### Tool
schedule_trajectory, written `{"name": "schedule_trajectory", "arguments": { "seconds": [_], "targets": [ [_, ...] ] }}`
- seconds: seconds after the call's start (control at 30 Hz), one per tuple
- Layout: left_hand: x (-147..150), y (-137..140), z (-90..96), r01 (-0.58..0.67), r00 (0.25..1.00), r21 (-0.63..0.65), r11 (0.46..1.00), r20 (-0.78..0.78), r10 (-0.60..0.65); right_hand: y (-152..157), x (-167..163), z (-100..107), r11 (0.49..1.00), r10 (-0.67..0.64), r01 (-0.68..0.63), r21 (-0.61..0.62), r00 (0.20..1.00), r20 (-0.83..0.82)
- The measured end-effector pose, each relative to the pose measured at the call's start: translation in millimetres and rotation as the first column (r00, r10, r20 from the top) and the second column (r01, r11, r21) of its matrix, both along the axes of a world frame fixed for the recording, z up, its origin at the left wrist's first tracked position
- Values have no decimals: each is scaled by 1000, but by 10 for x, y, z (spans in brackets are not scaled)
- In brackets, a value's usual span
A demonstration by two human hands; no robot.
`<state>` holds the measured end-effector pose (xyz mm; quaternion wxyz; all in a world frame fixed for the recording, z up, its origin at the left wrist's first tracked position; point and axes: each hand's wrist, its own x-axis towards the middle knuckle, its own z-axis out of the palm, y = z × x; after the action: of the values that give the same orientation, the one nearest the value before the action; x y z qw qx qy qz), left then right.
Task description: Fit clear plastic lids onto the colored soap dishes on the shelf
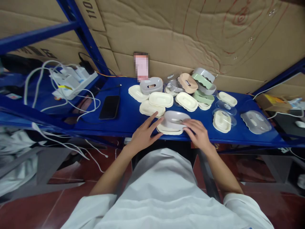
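A pale grey oval dish sits on a cream oval tray at the table's front edge, directly before me. My left hand is at the dish's left side, fingers spread and fingertips beside or touching its rim. At the right end, my right hand grips the dish's rim, fingers over the edge and thumb below. Something small, too unclear to name, shows inside the dish near the right fingertips. Just behind lie more cream trays and a grey oval piece with a slot.
Orange and green oval pieces are piled at the back with clear lids. To the right lie a cream tray and a clear cover. A black phone and a white power strip with cables are left.
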<state>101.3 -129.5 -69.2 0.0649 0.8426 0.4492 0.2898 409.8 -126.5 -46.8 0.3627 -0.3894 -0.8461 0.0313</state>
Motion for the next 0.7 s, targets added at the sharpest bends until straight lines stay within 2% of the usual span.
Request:
{"name": "schedule_trajectory", "arguments": {
  "seconds": [0.17,0.3,0.4,0.47,0.53,0.57,0.6,0.63,0.7],
  "targets": [
    [-11,34,-17,111,993,65,992,33,-113,18,-179,-107,994,100,-96,-47,992,80],
    [-13,50,-32,121,989,92,988,75,-128,-26,-204,-166,991,132,-129,-28,984,124],
    [-13,46,-29,122,989,82,989,78,-129,-37,-134,-138,992,125,-120,-37,974,191],
    [-11,41,-24,116,989,77,990,78,-122,-13,45,-70,999,35,-32,-18,972,233],
    [-8,36,-21,110,990,85,990,77,-117,21,349,9,982,-187,182,43,959,211],
    [-6,35,-21,108,990,92,990,77,-115,38,535,41,944,-329,320,77,928,176],
    [-4,35,-22,106,991,100,989,76,-114,51,732,62,880,-473,461,112,870,138],
    [-2,35,-23,105,991,105,989,73,-113,61,931,69,797,-602,589,136,792,100],
    [2,38,-24,99,992,106,989,65,-106,79,1298,36,647,-762,757,93,641,89]
  ]
}}
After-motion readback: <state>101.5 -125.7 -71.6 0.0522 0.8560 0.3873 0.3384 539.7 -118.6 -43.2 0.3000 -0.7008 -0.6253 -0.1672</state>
